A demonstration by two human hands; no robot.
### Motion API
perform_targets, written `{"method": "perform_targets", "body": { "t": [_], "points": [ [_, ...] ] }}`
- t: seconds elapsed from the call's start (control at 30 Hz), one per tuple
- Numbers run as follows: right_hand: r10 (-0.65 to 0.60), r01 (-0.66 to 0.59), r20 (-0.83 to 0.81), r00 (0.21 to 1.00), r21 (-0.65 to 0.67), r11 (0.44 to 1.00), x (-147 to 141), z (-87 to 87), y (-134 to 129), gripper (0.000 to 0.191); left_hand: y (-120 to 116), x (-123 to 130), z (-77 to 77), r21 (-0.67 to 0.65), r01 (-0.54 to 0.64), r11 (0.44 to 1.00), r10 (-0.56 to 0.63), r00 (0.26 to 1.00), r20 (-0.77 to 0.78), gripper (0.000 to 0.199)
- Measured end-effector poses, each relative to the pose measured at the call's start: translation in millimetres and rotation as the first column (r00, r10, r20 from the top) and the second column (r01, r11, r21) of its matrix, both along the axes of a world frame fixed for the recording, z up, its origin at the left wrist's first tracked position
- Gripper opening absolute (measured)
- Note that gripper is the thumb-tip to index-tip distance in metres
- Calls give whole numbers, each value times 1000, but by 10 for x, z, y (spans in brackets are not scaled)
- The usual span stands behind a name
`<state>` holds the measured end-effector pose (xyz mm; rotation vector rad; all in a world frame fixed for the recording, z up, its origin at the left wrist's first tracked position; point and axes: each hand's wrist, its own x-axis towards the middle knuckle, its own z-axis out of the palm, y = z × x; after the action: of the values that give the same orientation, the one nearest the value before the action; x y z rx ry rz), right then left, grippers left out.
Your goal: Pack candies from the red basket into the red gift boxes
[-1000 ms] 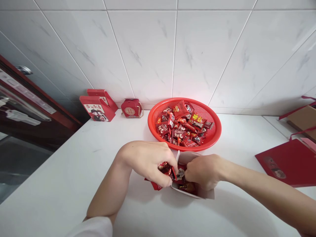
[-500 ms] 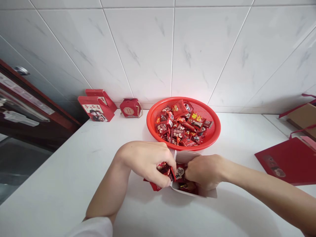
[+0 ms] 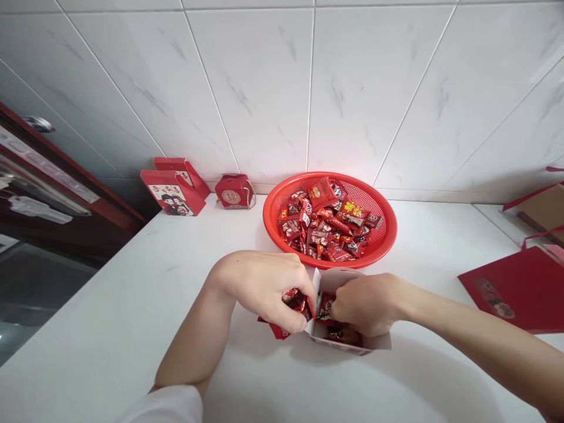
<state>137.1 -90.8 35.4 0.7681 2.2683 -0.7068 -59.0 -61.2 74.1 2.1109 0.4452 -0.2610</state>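
Have nudged the open, white-lined cardboard box point(image 3: 378, 342) slightly rightward since a second ago. Holding shiny red-wrapped sweets point(image 3: 294, 298) under the bare left hand point(image 3: 264, 285), curled loosely round them, close against the box's side. Reaching into the box with the bare right hand point(image 3: 368, 301), bent down among more sweets; cannot tell whether gripping any, with fingertips hidden. Placed on the white countertop point(image 3: 110, 305), just in front of the red perforated plastic basket point(image 3: 269, 226) heaped with similar wrapped sweets.
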Motion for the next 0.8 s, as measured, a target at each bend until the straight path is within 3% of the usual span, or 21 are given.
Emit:
{"method": "perform_targets", "body": {
  "t": [0.07, 0.27, 0.37, 0.53, 0.73, 0.8],
  "points": [
    [58, -62, 104, 993, 34, 997, -7, 48, 4, 15, -7, -4, -12, 6, -20, 1000, 20, 999, 26, 9],
    [-37, 30, 87, 996, 84, 996, -53, 99, -13, 28, -17, -10, -49, 15, -30, 999, 30, 999, 25, 8],
    [61, -69, 144, 988, 47, 997, -59, 96, -2, 28, -10, -4, -38, 16, -22, 1000, 21, 1000, 18, 8],
    [197, -196, 14, 980, -23, 980, -8, 189, 45, 33, 5, 8, 5, -27, -3, 1000, 3, 1000, -14, 13],
    [83, -86, 91, 992, 27, 996, 42, 240, 33, 26, 24, 9, -2, 1, 7, 1000, -7, 1000, -19, 10],
    [33, -34, 31, 999, 36, 999, 77, 268, 19, 21, 23, -10, -3, 0, 10, 1000, -10, 1000, 10, 7]
  ]
}}
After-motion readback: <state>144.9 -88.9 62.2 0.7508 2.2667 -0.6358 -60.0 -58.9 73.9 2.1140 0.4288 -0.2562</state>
